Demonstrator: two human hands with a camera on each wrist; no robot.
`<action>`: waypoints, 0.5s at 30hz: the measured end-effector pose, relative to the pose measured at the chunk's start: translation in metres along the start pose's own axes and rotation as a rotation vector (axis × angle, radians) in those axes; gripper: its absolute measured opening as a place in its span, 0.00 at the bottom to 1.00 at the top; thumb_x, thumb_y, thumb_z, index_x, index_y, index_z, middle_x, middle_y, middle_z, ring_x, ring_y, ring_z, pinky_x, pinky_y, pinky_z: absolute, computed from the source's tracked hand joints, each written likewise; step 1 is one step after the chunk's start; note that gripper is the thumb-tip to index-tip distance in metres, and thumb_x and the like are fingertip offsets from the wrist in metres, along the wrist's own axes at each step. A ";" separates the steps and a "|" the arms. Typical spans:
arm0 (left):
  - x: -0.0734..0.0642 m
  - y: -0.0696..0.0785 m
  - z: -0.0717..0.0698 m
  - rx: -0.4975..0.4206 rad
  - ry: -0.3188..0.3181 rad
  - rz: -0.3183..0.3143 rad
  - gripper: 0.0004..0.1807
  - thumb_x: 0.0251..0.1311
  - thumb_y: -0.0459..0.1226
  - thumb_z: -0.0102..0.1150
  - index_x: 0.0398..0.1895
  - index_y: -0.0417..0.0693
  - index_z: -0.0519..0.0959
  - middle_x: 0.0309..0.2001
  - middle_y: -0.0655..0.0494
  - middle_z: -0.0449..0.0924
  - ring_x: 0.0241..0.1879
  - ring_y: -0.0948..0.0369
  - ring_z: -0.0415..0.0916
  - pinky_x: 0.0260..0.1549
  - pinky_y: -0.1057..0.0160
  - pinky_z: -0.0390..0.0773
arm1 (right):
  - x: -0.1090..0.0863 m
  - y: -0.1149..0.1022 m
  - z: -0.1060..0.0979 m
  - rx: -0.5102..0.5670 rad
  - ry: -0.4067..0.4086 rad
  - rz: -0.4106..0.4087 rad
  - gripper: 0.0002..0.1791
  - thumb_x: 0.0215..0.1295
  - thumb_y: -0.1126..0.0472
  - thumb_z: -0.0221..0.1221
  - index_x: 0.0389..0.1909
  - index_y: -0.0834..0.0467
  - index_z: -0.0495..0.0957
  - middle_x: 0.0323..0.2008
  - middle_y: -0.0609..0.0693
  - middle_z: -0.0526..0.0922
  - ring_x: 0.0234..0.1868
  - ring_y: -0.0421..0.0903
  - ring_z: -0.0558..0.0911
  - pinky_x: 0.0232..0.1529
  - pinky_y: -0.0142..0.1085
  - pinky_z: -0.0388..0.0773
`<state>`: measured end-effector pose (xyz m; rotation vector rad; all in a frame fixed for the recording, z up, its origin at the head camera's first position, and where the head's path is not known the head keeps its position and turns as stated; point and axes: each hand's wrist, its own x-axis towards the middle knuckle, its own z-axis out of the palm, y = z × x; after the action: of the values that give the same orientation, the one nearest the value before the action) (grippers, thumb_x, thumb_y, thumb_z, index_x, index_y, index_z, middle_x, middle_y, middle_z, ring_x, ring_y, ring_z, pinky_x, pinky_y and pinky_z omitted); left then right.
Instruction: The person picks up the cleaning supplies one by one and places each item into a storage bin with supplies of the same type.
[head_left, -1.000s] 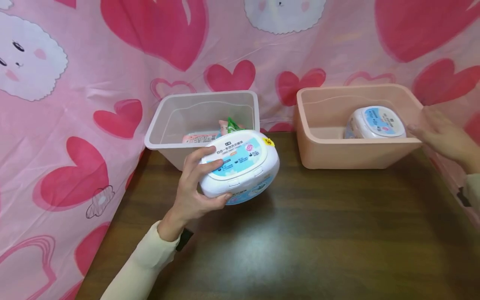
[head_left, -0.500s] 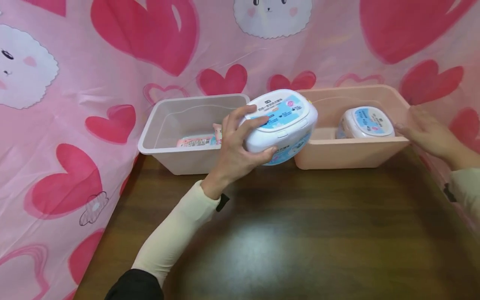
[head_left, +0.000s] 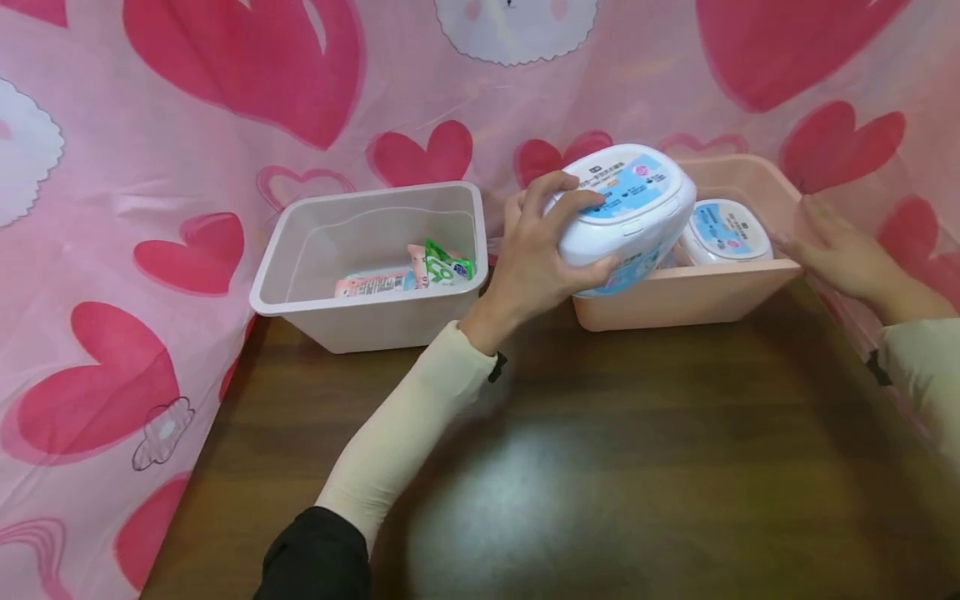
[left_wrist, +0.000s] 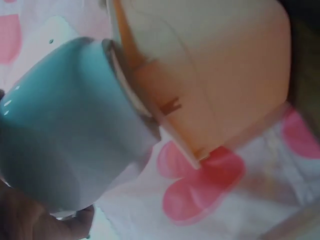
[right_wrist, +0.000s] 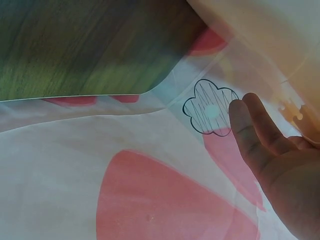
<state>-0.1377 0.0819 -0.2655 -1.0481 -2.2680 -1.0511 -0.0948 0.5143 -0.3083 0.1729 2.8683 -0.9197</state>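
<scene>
My left hand [head_left: 534, 254] grips a white laundry pod tub [head_left: 628, 200] with a blue label, fingers across its lid and thumb on its side. The tub is tilted and overlaps the left part of the peach bin [head_left: 675, 300] in the head view. In the left wrist view, the tub's underside [left_wrist: 70, 125] shows beside the bin's wall. A second matching tub [head_left: 723, 229] sits inside the peach bin, towards the right. My right hand [head_left: 843, 250] touches the bin's right rim; the right wrist view shows its fingers [right_wrist: 250, 130] stretched straight outside the bin.
A pale grey bin [head_left: 382, 325] stands to the left, holding a pink packet [head_left: 375, 283] and a green packet [head_left: 447, 268]. Both bins are at the back of the dark wooden table [head_left: 600, 458], before a pink heart-print curtain [head_left: 300, 75].
My left hand has carried the tub right and away from me, from in front of the grey bin to the peach bin. The right hand stays at the rim; the head view has shifted slightly.
</scene>
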 end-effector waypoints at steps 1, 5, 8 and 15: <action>0.004 0.003 0.000 0.039 -0.033 -0.009 0.35 0.51 0.57 0.71 0.64 0.61 0.75 0.68 0.56 0.61 0.68 0.57 0.53 0.61 0.64 0.59 | 0.000 0.000 -0.001 0.001 0.003 -0.001 0.51 0.72 0.36 0.49 0.77 0.40 0.21 0.77 0.54 0.19 0.74 0.69 0.23 0.59 0.78 0.28; 0.019 0.013 0.003 0.220 -0.135 -0.020 0.37 0.57 0.60 0.63 0.69 0.61 0.70 0.71 0.55 0.58 0.69 0.55 0.55 0.64 0.64 0.57 | 0.000 -0.002 -0.002 0.005 0.017 0.005 0.52 0.72 0.36 0.50 0.78 0.43 0.22 0.78 0.57 0.21 0.74 0.71 0.25 0.60 0.78 0.29; 0.027 0.019 0.007 0.323 -0.181 -0.028 0.40 0.58 0.62 0.59 0.73 0.62 0.66 0.74 0.55 0.55 0.70 0.55 0.55 0.65 0.64 0.57 | 0.000 -0.002 -0.001 0.014 0.023 0.015 0.52 0.71 0.35 0.50 0.78 0.42 0.22 0.78 0.58 0.21 0.74 0.71 0.26 0.59 0.79 0.29; 0.034 0.026 0.018 0.361 -0.186 -0.039 0.44 0.54 0.67 0.60 0.74 0.63 0.64 0.74 0.56 0.54 0.72 0.56 0.53 0.66 0.64 0.57 | -0.005 0.001 -0.004 -0.002 0.018 0.020 0.50 0.73 0.35 0.47 0.77 0.42 0.21 0.77 0.55 0.19 0.74 0.68 0.22 0.60 0.77 0.27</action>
<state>-0.1398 0.1219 -0.2435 -0.9833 -2.5103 -0.5433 -0.0901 0.5172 -0.3053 0.2099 2.8787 -0.9161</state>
